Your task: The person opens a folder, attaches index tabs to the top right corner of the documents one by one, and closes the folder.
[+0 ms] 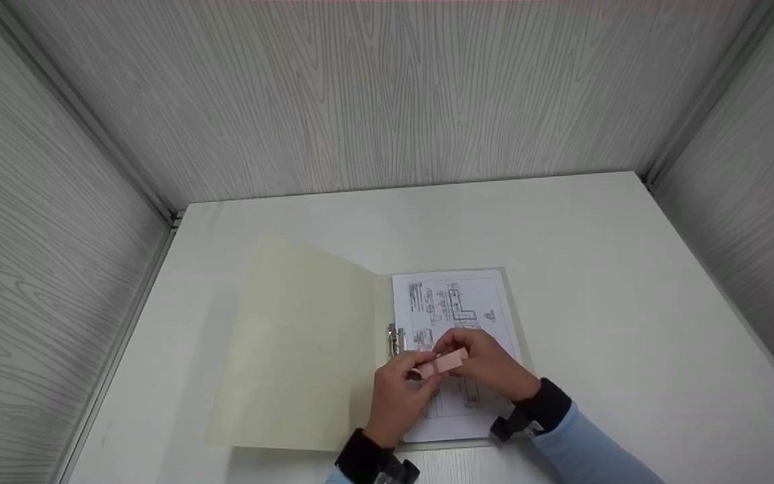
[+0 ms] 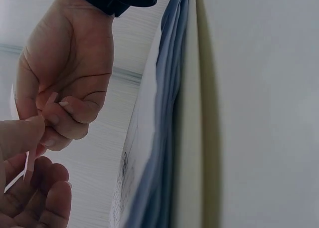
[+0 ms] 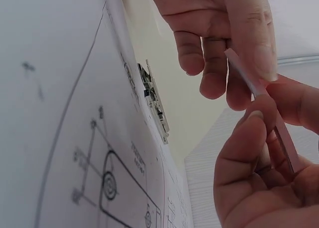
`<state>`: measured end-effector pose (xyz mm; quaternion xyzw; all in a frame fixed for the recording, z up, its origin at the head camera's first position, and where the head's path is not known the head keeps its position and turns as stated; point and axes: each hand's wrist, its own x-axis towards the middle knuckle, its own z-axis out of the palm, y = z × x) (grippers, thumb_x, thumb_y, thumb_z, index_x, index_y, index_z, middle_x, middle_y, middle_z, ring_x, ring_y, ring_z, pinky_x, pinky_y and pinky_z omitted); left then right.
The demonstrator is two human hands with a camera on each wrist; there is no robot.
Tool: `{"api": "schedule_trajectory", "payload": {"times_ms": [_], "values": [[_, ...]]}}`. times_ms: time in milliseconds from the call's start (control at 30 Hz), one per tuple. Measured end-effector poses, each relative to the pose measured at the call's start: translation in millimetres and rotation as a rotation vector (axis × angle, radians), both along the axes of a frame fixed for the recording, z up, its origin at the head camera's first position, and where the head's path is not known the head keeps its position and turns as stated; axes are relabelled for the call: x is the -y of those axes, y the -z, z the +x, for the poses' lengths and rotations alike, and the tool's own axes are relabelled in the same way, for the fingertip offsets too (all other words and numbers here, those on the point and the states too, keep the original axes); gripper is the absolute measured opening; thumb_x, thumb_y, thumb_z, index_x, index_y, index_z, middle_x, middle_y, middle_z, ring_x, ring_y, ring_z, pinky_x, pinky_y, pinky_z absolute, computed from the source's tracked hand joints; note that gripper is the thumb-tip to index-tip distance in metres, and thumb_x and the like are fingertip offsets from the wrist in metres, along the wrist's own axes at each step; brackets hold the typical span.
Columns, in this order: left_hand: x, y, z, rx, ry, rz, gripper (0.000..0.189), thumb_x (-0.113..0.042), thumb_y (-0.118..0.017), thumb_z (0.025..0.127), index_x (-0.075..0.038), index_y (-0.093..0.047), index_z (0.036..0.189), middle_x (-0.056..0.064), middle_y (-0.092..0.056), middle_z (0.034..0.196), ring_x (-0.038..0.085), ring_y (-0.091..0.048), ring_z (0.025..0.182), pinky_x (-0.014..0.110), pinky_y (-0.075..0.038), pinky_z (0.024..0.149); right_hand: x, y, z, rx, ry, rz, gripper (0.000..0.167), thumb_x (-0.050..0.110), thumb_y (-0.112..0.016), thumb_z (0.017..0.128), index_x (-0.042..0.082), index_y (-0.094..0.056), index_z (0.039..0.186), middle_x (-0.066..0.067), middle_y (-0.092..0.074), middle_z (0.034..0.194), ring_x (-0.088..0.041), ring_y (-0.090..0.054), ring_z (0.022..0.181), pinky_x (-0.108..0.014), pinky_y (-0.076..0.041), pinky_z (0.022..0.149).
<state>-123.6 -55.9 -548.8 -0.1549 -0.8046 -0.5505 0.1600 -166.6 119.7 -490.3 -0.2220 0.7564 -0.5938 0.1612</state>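
Fingertips of your left hand and right hand are closed in a pinch on one pink strip. Your folder is already open, its printed sheets beside the metal clip; working the strip looks under way, and setting it down, likely on a sheet, seems left. It runs between both hands' fingertips, its ends showing past them, held above the sheets.

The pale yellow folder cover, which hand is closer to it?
Left: the left hand is just right of the cover; the right hand is farther right, above the white printed paper.
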Motion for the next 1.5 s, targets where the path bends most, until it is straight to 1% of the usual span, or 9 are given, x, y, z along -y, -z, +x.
{"api": "schedule_trajectory", "payload": {"times_ms": [133, 400, 633, 733, 1000, 1067, 1133, 1333, 1500], "values": [[0.4, 0.3, -0.4, 0.007, -0.013, -0.007, 0.022, -0.013, -0.077, 0.081, -0.011, -0.072, 0.103, -0.003, -0.068, 0.097, 0.008, -0.062, 0.083, 0.024, -0.054, 0.065, -1, 2.5, -1.4, -0.004, -0.005, 0.009, 0.013, -0.001, -0.071, 0.081, 0.002, -0.066, 0.092, -0.006, -0.063, 0.089, -0.014, -0.054, 0.075, -0.022, -0.042, 0.063], [0.2, 1.9, -0.4, -0.034, -0.011, 0.003, 0.021, -0.019, -0.076, 0.083, -0.012, -0.072, 0.102, -0.003, -0.067, 0.098, 0.010, -0.062, 0.086, 0.027, -0.054, 0.066, -1, 1.3, -1.1, 0.012, 0.001, 0.025, 0.013, -0.002, -0.070, 0.079, 0.005, -0.065, 0.090, -0.003, -0.064, 0.088, -0.013, -0.053, 0.074, -0.021, -0.041, 0.060], [-0.1, 1.0, -0.9, -0.064, -0.039, 0.003, 0.020, -0.024, -0.075, 0.084, -0.014, -0.071, 0.101, -0.005, -0.065, 0.098, 0.009, -0.061, 0.087, 0.029, -0.055, 0.069, 1, -4.5, 2.4, -0.013, 0.039, 0.071, 0.009, -0.001, -0.067, 0.080, 0.003, -0.064, 0.087, -0.005, -0.062, 0.088, -0.017, -0.057, 0.080, -0.023, -0.048, 0.063], [0.0, 0.0, -0.7, -0.069, -0.055, 0.007, 0.019, -0.023, -0.075, 0.084, -0.012, -0.071, 0.100, -0.007, -0.065, 0.096, 0.008, -0.061, 0.087, 0.031, -0.055, 0.071, 2, -4.8, 2.6, 0.006, 0.060, 0.083, 0.006, 0.001, -0.066, 0.083, 0.001, -0.063, 0.087, -0.008, -0.062, 0.091, -0.018, -0.058, 0.079, -0.025, -0.051, 0.063], [-0.4, -2.3, -0.3, -0.083, -0.077, 0.018, 0.014, -0.018, -0.074, 0.085, -0.014, -0.068, 0.097, -0.008, -0.066, 0.091, 0.009, -0.063, 0.088, 0.035, -0.054, 0.075, -2, 27.4, -9.0, 0.047, 0.103, 0.126, 0.007, 0.006, -0.068, 0.083, 0.004, -0.063, 0.089, -0.006, -0.063, 0.090, -0.016, -0.060, 0.069, -0.028, -0.052, 0.060], [-0.3, -3.2, 0.0, -0.081, -0.089, 0.013, 0.014, -0.017, -0.074, 0.085, -0.014, -0.068, 0.097, -0.007, -0.067, 0.092, 0.009, -0.063, 0.089, 0.034, -0.054, 0.076, -3, 30.8, -10.8, 0.043, 0.100, 0.131, 0.008, 0.008, -0.069, 0.083, 0.006, -0.064, 0.089, -0.005, -0.063, 0.088, -0.015, -0.059, 0.066, -0.028, -0.051, 0.059], [-0.1, -4.6, 1.0, -0.075, -0.101, 0.012, 0.014, -0.016, -0.074, 0.085, -0.014, -0.068, 0.098, -0.006, -0.067, 0.095, 0.009, -0.063, 0.091, 0.033, -0.053, 0.077, -4, 32.2, -12.0, 0.035, 0.100, 0.144, 0.007, 0.010, -0.069, 0.083, 0.008, -0.064, 0.088, -0.005, -0.064, 0.088, -0.017, -0.059, 0.065, -0.028, -0.051, 0.057], [0.3, -8.3, 4.0, -0.047, -0.141, 0.040, 0.019, -0.012, -0.075, 0.083, -0.010, -0.068, 0.101, -0.005, -0.067, 0.098, 0.010, -0.063, 0.094, 0.030, -0.052, 0.080, -9, 31.3, -15.4, -0.003, 0.153, 0.229, 0.007, 0.016, -0.070, 0.082, 0.014, -0.064, 0.086, -0.001, -0.064, 0.092, -0.018, -0.059, 0.080, -0.031, -0.049, 0.064], [-0.2, -7.6, 3.9, -0.072, -0.146, 0.037, 0.020, -0.012, -0.076, 0.083, -0.011, -0.067, 0.101, -0.005, -0.067, 0.099, 0.010, -0.064, 0.093, 0.029, -0.052, 0.078, -22, 28.0, -22.7, 0.090, 0.199, 0.179, 0.014, 0.021, -0.070, 0.086, 0.010, -0.064, 0.092, -0.005, -0.062, 0.095, -0.022, -0.057, 0.080, -0.033, -0.049, 0.066]]}}
